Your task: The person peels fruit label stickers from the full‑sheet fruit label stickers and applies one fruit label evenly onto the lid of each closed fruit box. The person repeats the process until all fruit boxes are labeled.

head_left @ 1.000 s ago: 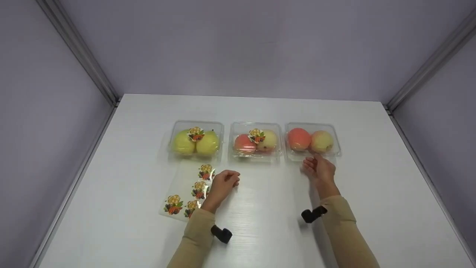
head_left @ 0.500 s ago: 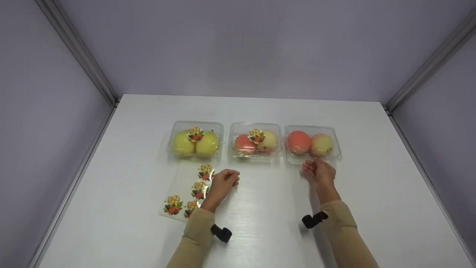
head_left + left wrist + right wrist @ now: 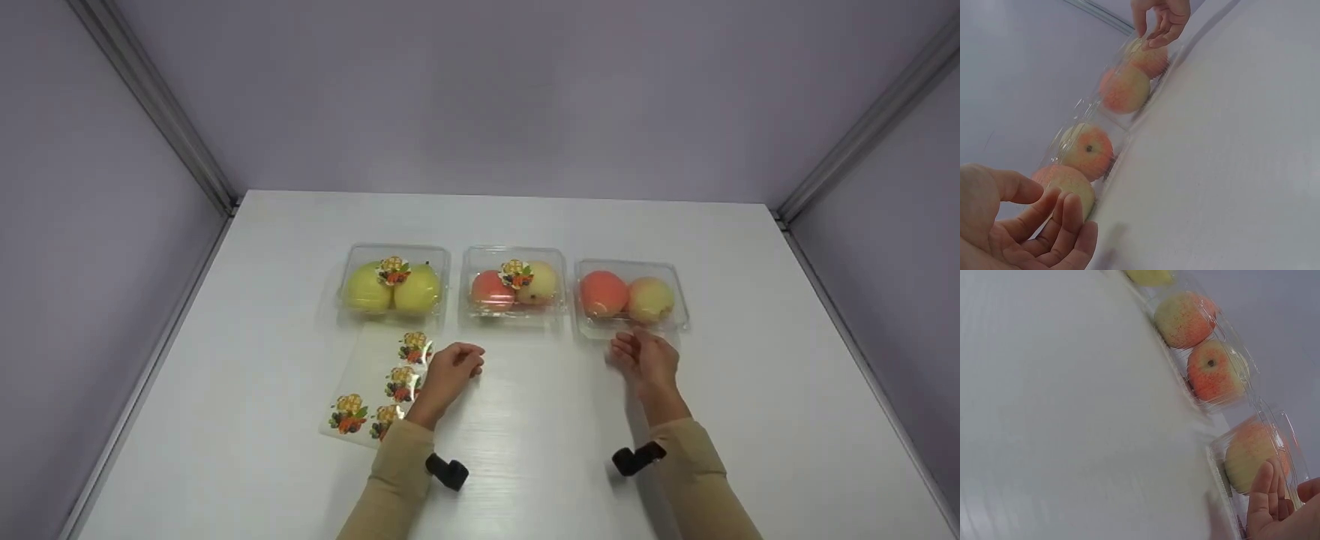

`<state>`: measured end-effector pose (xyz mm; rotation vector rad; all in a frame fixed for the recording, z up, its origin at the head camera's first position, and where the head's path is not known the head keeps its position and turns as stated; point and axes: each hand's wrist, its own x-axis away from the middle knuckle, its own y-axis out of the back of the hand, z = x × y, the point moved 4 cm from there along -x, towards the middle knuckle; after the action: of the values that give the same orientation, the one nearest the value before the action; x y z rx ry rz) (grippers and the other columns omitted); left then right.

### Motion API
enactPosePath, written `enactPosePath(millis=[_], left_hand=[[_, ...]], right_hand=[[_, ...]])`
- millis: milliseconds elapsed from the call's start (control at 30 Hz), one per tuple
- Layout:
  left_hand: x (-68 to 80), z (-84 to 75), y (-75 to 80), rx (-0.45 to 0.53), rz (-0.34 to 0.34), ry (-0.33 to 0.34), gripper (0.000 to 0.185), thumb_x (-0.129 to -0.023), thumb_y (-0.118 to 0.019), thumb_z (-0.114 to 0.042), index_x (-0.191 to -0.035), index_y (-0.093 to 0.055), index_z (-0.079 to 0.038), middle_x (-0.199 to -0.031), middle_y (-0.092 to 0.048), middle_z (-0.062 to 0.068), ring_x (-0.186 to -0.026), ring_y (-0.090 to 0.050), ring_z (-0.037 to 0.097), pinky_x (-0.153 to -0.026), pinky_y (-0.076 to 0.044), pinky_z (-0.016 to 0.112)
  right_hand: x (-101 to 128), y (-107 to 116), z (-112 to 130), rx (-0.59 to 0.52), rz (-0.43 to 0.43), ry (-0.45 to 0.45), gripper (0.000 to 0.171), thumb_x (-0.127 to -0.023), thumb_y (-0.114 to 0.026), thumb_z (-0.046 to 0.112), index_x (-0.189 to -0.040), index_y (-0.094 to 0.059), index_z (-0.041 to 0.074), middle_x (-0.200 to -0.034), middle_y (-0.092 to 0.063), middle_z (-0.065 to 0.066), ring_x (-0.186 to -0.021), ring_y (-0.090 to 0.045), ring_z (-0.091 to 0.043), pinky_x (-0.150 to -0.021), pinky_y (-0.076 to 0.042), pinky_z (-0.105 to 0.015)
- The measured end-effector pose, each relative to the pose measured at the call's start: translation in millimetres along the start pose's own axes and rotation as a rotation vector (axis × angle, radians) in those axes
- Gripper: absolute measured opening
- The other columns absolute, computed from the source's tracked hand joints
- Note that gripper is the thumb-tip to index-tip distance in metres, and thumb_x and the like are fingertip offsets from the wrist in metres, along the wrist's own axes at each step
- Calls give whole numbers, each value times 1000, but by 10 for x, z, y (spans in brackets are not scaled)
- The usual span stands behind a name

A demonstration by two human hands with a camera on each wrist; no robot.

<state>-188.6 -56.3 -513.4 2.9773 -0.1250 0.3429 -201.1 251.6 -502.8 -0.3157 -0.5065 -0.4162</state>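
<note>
My right hand [image 3: 645, 356] pinches the front edge of the right clear plastic clamshell box [image 3: 667, 264], which holds a red apple [image 3: 603, 292] and a yellowish apple [image 3: 650, 298]. In the right wrist view, the thumb and fingers meet at the box's lid edge. No sticker shows on this box. My left hand [image 3: 454, 367] hovers over the table beside the sticker sheet [image 3: 367, 360], fingers loosely bent; between thumb and fingertips nothing shows in the left wrist view. The wrist covers part of the sheet's right side.
To the left of the right box stand a middle clamshell [image 3: 480, 253] with two apples and a left clamshell [image 3: 360, 255] with two green-yellow pears. Each has a fruit sticker [image 3: 516, 274] on its lid. A purplish wall [image 3: 495, 97] rises behind the white table [image 3: 750, 375].
My right hand has drawn the right clamshell a little towards me, so it now sits slightly forward of the other two. My left hand has stayed in place.
</note>
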Motion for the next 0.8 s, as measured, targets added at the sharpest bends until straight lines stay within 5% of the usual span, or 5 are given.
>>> enactPosePath(millis=[367,800], left_hand=[[-9,48,6,6,12,-9,26,-96,-52,-11,-111,-63,7,-103,-68,21,-84,-62,9,-80,-55,24],[16,3,-4,-5,19,7,27,-97,-51,-10,-113,-62,9,-106,-66,25,-91,-66,20,-86,-57,32]], right_hand=[[78,61,-66,-9,-14,-4,29,-103,-42,24,-120,-49,2,-72,-67,7,-71,-67,-3,-76,-58,-19],[26,367,11,-55,-151,27,19,-100,-43,30,-107,-44,12,-69,-65,7,-66,-66,-4,-73,-58,-19]])
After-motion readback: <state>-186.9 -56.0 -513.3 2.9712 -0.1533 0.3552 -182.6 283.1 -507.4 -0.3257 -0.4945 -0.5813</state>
